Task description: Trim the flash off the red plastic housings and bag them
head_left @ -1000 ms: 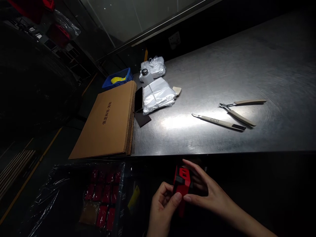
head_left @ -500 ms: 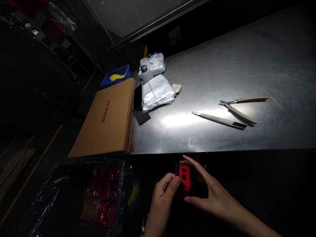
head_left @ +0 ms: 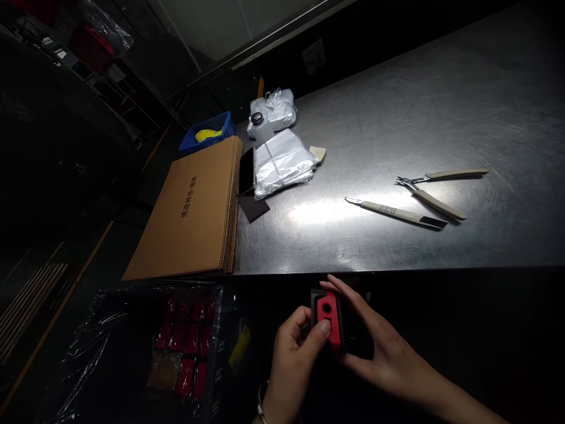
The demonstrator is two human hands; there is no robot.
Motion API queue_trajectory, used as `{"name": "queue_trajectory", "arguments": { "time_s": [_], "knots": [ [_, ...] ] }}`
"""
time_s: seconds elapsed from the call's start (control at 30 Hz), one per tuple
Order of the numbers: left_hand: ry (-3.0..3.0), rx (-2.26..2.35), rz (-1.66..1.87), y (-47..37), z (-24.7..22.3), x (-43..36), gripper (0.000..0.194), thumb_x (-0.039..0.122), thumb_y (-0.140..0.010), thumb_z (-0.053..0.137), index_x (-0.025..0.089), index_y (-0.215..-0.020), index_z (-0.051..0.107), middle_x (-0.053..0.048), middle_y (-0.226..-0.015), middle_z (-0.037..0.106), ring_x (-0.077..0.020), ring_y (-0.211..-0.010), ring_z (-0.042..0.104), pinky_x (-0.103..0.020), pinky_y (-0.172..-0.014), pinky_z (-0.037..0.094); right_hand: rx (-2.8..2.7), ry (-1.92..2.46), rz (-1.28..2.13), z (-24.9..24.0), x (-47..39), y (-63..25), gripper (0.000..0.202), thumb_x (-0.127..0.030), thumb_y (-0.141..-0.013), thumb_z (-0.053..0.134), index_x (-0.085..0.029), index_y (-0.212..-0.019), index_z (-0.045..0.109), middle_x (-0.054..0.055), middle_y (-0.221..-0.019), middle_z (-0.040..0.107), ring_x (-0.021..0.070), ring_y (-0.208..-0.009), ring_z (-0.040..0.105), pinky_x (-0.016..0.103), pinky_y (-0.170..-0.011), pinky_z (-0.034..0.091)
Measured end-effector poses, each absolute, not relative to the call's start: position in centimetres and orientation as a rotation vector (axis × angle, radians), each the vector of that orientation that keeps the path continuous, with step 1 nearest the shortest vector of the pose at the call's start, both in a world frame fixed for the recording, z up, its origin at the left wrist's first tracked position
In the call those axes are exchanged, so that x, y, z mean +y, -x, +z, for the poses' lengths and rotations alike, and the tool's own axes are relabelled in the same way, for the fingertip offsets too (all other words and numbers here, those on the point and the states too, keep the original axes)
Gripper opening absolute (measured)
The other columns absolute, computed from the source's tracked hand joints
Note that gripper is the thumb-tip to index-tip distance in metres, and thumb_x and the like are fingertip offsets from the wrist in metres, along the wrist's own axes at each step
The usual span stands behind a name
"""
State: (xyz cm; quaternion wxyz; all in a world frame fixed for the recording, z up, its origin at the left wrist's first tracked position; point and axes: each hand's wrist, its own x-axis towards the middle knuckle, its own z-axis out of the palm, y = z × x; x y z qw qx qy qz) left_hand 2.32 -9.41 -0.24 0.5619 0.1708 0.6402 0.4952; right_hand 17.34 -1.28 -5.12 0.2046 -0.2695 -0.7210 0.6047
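Just in front of the bench edge I hold a small red and black plastic housing (head_left: 334, 338) with a round hole in its face. My left hand (head_left: 296, 347) pinches it from the left, thumb pressed on the red face. On the other side, my right hand (head_left: 383, 338) spans the part, fingers at its top end and thumb at its bottom end. On the bench beyond lie a craft knife (head_left: 392, 213) with a pale handle and side cutters (head_left: 417, 187) with spread handles.
Flat cardboard sheets (head_left: 185, 212) are stacked at the bench's left end. Near them are clear plastic bags (head_left: 285, 162), a pump bottle (head_left: 261, 131), a phone (head_left: 246, 172) and a blue bin (head_left: 189, 141). A plastic-lined crate (head_left: 219, 335) with several red parts (head_left: 177, 337) stands lower left.
The housing has turned so its red face shows more toward me. My left thumb has slid further onto that face. My right hand stays around the part's ends.
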Motion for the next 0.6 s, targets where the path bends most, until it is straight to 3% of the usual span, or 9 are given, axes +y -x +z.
{"name": "queue_trajectory", "arguments": {
  "time_s": [0.17,0.4,0.6],
  "knots": [
    [-0.267,1.482,1.24,-2.92,-0.23,-9.41,0.023,0.038,-0.087,0.074,0.015,-0.087,0.069,-0.002,-0.083,0.066,-0.0139,-0.077,0.055,-0.024,-0.075,0.044,-1.807,0.749,2.014,-5.25,-1.22,-17.57,0.088,-0.03,-0.089,0.065,-0.038,-0.159,0.012,0.008,-0.164,0.028,0.0282,-0.15,0.029,0.054,-0.12,0.025],
    [-0.222,1.51,1.26,-3.18,-0.01,-9.25,0.022,0.037,-0.086,0.075,0.016,-0.088,0.071,-0.003,-0.085,0.071,-0.0169,-0.083,0.063,-0.023,-0.072,0.045,-1.648,0.737,2.107,-5.57,-1.61,-17.16,0.078,-0.038,-0.094,0.059,-0.038,-0.158,0.016,0.007,-0.164,0.03,0.0263,-0.15,0.028,0.052,-0.121,0.023],
    [-0.347,1.519,1.268,-3.19,-0.64,-9.76,0.018,0.035,-0.087,0.074,0.017,-0.089,0.072,-0.001,-0.085,0.07,-0.0139,-0.08,0.061,-0.023,-0.077,0.047,-1.826,0.778,2.011,-5.48,-1.18,-17.1,0.095,-0.031,-0.085,0.071,-0.041,-0.158,0.012,0.007,-0.163,0.03,0.0282,-0.148,0.033,0.053,-0.119,0.028]
  ]
}}
